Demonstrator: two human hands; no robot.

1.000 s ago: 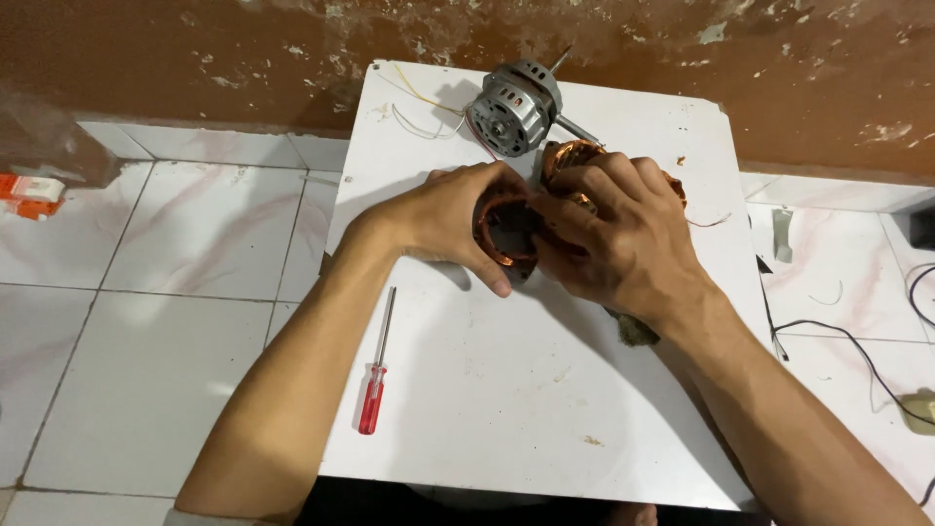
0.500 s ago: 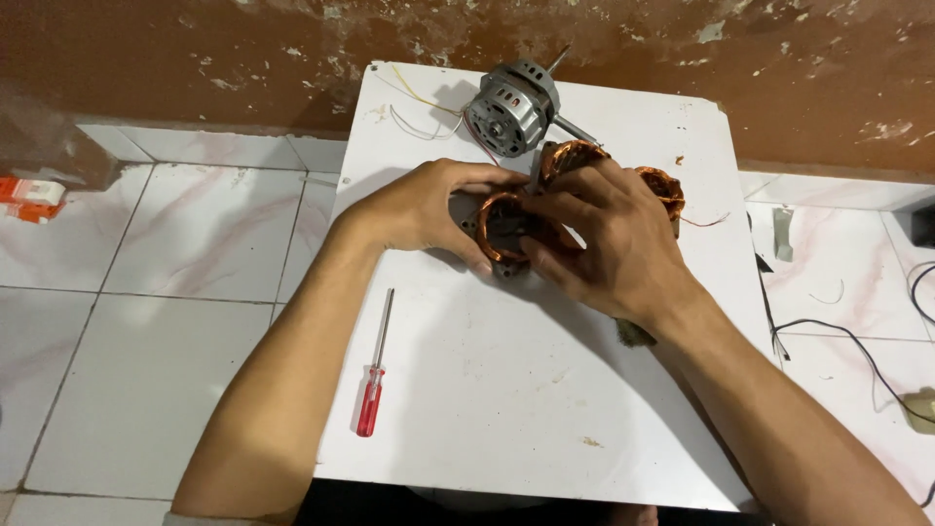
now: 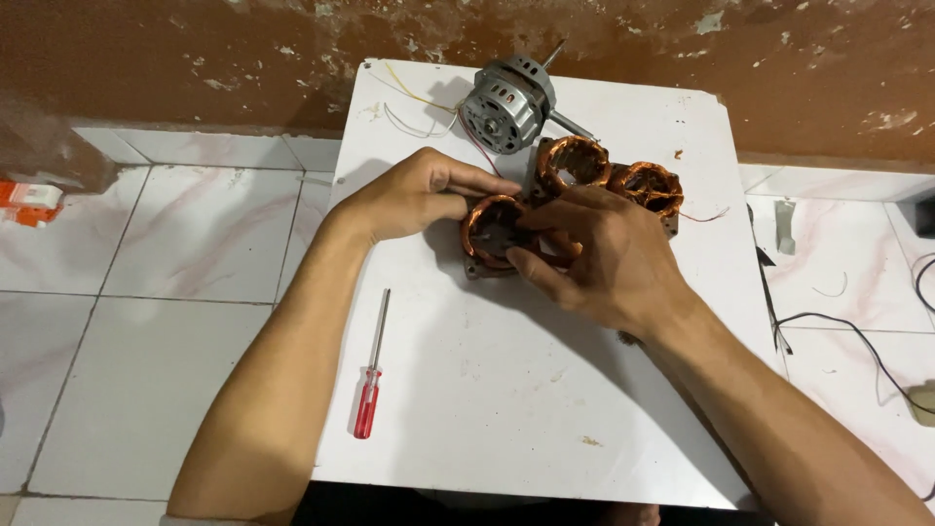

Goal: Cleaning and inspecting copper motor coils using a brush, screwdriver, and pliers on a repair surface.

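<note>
Copper-wound stator (image 3: 495, 232) sits near the middle of the white table (image 3: 487, 409), held between both hands, which meet over it. On its left side the left hand (image 3: 409, 195) has its fingers curled against the winding, and the right hand (image 3: 599, 258) covers its right and near side, thumb and fingers clamped on the coil. Just behind, toward the far edge, two more copper-wound stators lie side by side: one (image 3: 573, 162) touches or nearly touches the held piece, while the other (image 3: 648, 187) is to its right, partly hidden by the right hand's knuckles. Farther back, near the far edge of the table, a grey electric motor (image 3: 506, 103) rests tilted, its shaft pointing away to the right, with thin yellow, white and red wires (image 3: 414, 102) trailing from it to the left. A screwdriver with a red handle (image 3: 370, 375) lies on the near left part of the table, well apart from both hands, its blade pointing away. The table stands on a pale tiled floor (image 3: 146, 292) against a brown wall (image 3: 243, 49), and black cables (image 3: 857, 331) lie on the floor to the right.
</note>
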